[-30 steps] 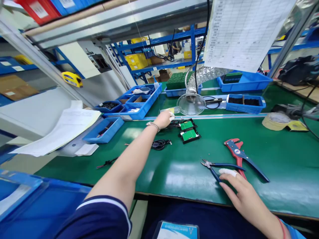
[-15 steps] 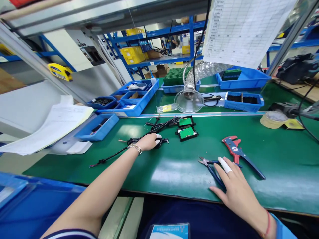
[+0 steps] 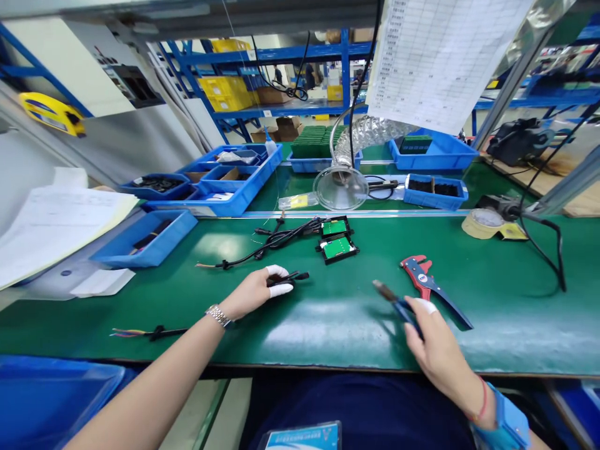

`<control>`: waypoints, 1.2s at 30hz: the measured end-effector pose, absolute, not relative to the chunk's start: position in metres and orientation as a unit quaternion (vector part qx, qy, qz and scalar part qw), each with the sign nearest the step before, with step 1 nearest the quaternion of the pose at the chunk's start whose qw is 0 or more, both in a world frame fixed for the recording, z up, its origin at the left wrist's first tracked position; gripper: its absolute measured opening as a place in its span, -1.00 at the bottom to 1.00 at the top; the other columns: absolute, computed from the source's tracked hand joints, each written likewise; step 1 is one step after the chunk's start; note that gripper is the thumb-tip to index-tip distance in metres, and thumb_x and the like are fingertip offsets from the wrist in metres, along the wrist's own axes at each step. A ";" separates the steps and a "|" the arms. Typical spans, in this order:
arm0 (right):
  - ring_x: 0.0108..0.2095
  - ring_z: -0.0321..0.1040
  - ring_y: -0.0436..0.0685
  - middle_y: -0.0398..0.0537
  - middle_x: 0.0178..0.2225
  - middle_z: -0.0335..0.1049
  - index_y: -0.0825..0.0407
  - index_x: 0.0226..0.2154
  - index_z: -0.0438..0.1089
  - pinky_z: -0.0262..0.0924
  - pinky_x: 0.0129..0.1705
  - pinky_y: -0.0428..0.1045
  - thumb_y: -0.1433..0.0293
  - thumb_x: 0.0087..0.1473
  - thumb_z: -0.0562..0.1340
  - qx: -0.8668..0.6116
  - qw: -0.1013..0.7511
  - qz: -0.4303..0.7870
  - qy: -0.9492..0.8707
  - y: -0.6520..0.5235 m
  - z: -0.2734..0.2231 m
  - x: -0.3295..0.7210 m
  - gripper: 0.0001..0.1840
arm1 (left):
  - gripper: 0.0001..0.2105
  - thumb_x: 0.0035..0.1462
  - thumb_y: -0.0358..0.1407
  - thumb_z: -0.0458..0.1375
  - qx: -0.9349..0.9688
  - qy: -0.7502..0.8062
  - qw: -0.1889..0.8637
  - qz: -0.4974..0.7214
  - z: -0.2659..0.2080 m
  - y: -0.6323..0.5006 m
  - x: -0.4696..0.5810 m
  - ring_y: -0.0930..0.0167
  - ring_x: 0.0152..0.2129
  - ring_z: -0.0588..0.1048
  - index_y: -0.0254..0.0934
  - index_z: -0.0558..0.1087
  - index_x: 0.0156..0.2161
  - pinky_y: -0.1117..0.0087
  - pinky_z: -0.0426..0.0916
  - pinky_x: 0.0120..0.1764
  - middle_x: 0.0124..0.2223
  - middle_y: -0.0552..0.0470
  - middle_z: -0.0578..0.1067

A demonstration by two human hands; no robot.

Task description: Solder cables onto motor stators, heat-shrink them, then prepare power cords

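Note:
My left hand (image 3: 255, 290), white covers on its fingertips, is closed around a black cable (image 3: 296, 276). The cable's plug end sticks out to the right of the fingers; its other end, with stripped coloured wires (image 3: 129, 333), trails at the left behind my forearm. In my right hand (image 3: 434, 334) is a pair of blue-handled cutting pliers (image 3: 398, 304), lifted off the bench and blurred at the jaws. Just right of that hand lies a red and blue wire stripper (image 3: 434, 289). Beyond my left hand are another black cable (image 3: 281, 239) and two green circuit boards in black cases (image 3: 338, 248).
Blue parts bins (image 3: 150, 240) stand at the left and along the back. A fume funnel (image 3: 341, 187) with a foil duct hangs mid-back. A tape roll (image 3: 485, 224) lies at the right, and a printed sheet (image 3: 426, 62) hangs above.
My left hand has drawn one cable from the pile toward me. The right hand has closed on the pliers and raised them from the bench. The view has shifted slightly.

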State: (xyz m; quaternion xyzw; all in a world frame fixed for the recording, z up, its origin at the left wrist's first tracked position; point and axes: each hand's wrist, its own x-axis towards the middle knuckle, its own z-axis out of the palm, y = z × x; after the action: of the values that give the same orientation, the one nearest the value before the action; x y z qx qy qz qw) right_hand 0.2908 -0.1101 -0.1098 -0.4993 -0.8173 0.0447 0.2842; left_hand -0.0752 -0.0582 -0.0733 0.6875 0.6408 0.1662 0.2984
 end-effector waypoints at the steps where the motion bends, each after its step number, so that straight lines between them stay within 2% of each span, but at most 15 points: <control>1: -0.11 0.23 0.19 0.17 -0.10 0.25 0.12 0.05 0.10 0.21 -0.11 0.10 0.32 0.15 -0.04 -0.514 0.312 0.061 -0.797 -0.110 -0.104 0.294 -0.58 | -0.66 -0.03 -0.05 0.11 0.687 0.629 0.314 0.183 -0.076 -0.064 -0.073 0.32 -0.32 0.41 -0.29 0.37 -0.25 0.35 0.27 -0.22 -0.28 0.00 0.45; 3: -0.13 0.25 0.17 0.12 -0.12 0.27 0.08 0.04 0.11 0.20 -0.13 0.08 0.28 0.16 -0.06 -0.545 0.340 0.071 -0.763 -0.107 -0.091 0.303 -0.58 | -0.70 -0.02 -0.07 0.11 0.701 0.609 0.315 0.195 -0.080 -0.072 -0.070 0.35 -0.35 0.39 -0.28 0.38 -0.30 0.35 0.27 -0.23 -0.31 0.03 0.42; 6: -0.18 0.25 0.19 0.14 -0.15 0.29 0.11 0.00 0.18 0.18 -0.14 0.08 0.16 0.11 0.01 -0.576 0.314 0.029 -0.755 -0.095 -0.080 0.323 -0.52 | -0.77 -0.01 -0.13 0.11 0.714 0.589 0.315 0.210 -0.080 -0.079 -0.068 0.39 -0.40 0.36 -0.29 0.37 -0.39 0.37 0.26 -0.26 -0.36 0.05 0.37; 9: -0.23 0.27 0.24 0.18 -0.21 0.33 0.14 -0.05 0.26 0.19 -0.20 0.09 0.06 0.07 0.01 -0.612 0.250 -0.063 -0.748 -0.077 -0.085 0.361 -0.44 | -0.79 -0.02 -0.15 0.11 0.673 0.599 0.347 0.260 -0.078 -0.080 -0.070 0.41 -0.43 0.36 -0.29 0.35 -0.40 0.39 0.27 -0.29 -0.41 0.08 0.38; 11: -0.32 0.29 0.26 0.19 -0.33 0.36 0.18 -0.09 0.30 0.19 -0.30 0.08 0.04 0.08 -0.03 -0.654 0.199 -0.130 -0.718 -0.066 -0.094 0.395 -0.40 | -0.77 0.00 -0.13 0.09 0.632 0.621 0.364 0.289 -0.079 -0.079 -0.072 0.39 -0.42 0.39 -0.29 0.37 -0.39 0.39 0.28 -0.27 -0.42 0.07 0.43; 13: -0.41 0.30 0.27 0.18 -0.46 0.35 0.21 -0.11 0.32 0.16 -0.40 0.07 0.03 0.07 -0.03 -0.704 0.128 -0.164 -0.679 -0.059 -0.102 0.429 -0.38 | -0.73 0.00 -0.10 0.09 0.603 0.650 0.351 0.302 -0.083 -0.078 -0.074 0.34 -0.35 0.43 -0.29 0.42 -0.36 0.36 0.28 -0.19 -0.36 0.03 0.49; 15: -0.46 0.31 0.28 0.20 -0.50 0.34 0.22 -0.15 0.35 0.13 -0.45 0.07 0.02 0.06 -0.02 -0.741 0.069 -0.170 -0.646 -0.057 -0.107 0.454 -0.38 | -0.70 -0.02 -0.09 0.09 0.592 0.675 0.312 0.312 -0.087 -0.079 -0.071 0.29 -0.25 0.43 -0.30 0.47 -0.33 0.34 0.26 -0.13 -0.28 -0.02 0.52; 17: -0.40 0.32 0.33 0.26 -0.46 0.35 0.24 -0.16 0.35 0.13 -0.42 0.10 0.03 0.05 0.00 -0.754 0.037 -0.195 -0.626 -0.059 -0.108 0.460 -0.38 | -0.69 0.00 -0.09 0.07 0.593 0.683 0.279 0.321 -0.090 -0.083 -0.063 0.28 -0.27 0.44 -0.31 0.50 -0.35 0.35 0.28 -0.16 -0.28 -0.03 0.54; 20: -0.16 0.26 0.41 0.37 -0.25 0.33 0.32 -0.04 0.23 0.15 -0.22 0.15 0.03 0.04 0.03 -0.711 0.061 -0.234 -0.660 -0.069 -0.105 0.429 -0.31 | -0.65 0.07 -0.10 0.01 0.620 0.659 0.297 0.305 -0.086 -0.095 -0.038 0.38 -0.51 0.43 -0.34 0.50 -0.37 0.42 0.31 -0.39 -0.44 0.00 0.51; 23: -0.05 0.21 0.35 0.41 -0.08 0.25 0.35 0.07 0.05 0.16 -0.10 0.11 -0.01 0.02 0.03 -0.638 0.090 -0.149 -0.750 -0.081 -0.104 0.374 -0.19 | -0.69 0.08 -0.16 0.04 0.642 0.605 0.373 0.288 -0.076 -0.107 -0.004 0.49 -0.65 0.33 -0.34 0.45 -0.18 0.49 0.25 -0.52 -0.53 0.09 0.46; 25: -0.06 0.20 0.40 0.41 -0.09 0.25 0.34 0.06 0.06 0.19 -0.15 0.16 -0.04 -0.01 0.03 -0.626 0.049 -0.108 -0.771 -0.087 -0.105 0.344 -0.16 | -0.77 0.05 -0.21 0.08 0.649 0.581 0.399 0.287 -0.069 -0.112 0.015 0.51 -0.64 0.32 -0.33 0.44 -0.27 0.51 0.22 -0.50 -0.55 0.12 0.44; 28: -0.13 0.24 0.41 0.41 -0.15 0.27 0.37 0.05 0.08 0.20 -0.20 0.18 0.13 0.04 0.05 -0.625 -0.004 -0.097 -0.775 -0.086 -0.105 0.329 -0.30 | -0.82 0.06 -0.27 0.07 0.655 0.553 0.437 0.272 -0.063 -0.114 0.029 0.51 -0.59 0.29 -0.33 0.43 -0.46 0.52 0.17 -0.47 -0.54 0.12 0.40; 31: -0.22 0.31 0.35 0.37 -0.23 0.32 0.38 -0.02 0.14 0.20 -0.20 0.16 0.36 -0.01 0.08 -0.616 -0.028 -0.046 -0.786 -0.074 -0.097 0.339 -0.47 | -0.81 0.08 -0.29 0.04 0.651 0.533 0.478 0.252 -0.060 -0.114 0.028 0.52 -0.58 0.25 -0.33 0.42 -0.46 0.52 0.12 -0.47 -0.52 0.12 0.37; 33: -0.26 0.33 0.33 0.34 -0.27 0.34 0.36 -0.07 0.17 0.20 -0.20 0.16 0.44 -0.09 0.09 -0.640 -0.010 0.018 -0.768 -0.067 -0.089 0.348 -0.51 | -0.78 0.09 -0.29 0.03 0.657 0.529 0.478 0.246 -0.059 -0.114 0.025 0.52 -0.59 0.20 -0.34 0.39 -0.51 0.51 0.08 -0.49 -0.55 0.13 0.32; 36: -0.19 0.34 0.28 0.25 -0.17 0.35 0.22 -0.01 0.11 0.19 -0.13 0.14 0.47 -0.14 0.07 -0.651 0.109 0.220 -0.719 -0.070 -0.077 0.352 -0.45 | -0.71 0.11 -0.28 0.00 0.678 0.512 0.466 0.247 -0.057 -0.116 0.020 0.53 -0.61 0.16 -0.36 0.33 -0.58 0.50 0.04 -0.50 -0.60 0.15 0.21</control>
State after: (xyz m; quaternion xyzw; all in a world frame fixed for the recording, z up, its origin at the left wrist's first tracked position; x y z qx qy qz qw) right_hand 0.3520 -0.0701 -0.0766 -0.6507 -0.7186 0.2199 0.1088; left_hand 0.0204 -0.1157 -0.0567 0.6777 0.5120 0.2472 0.4664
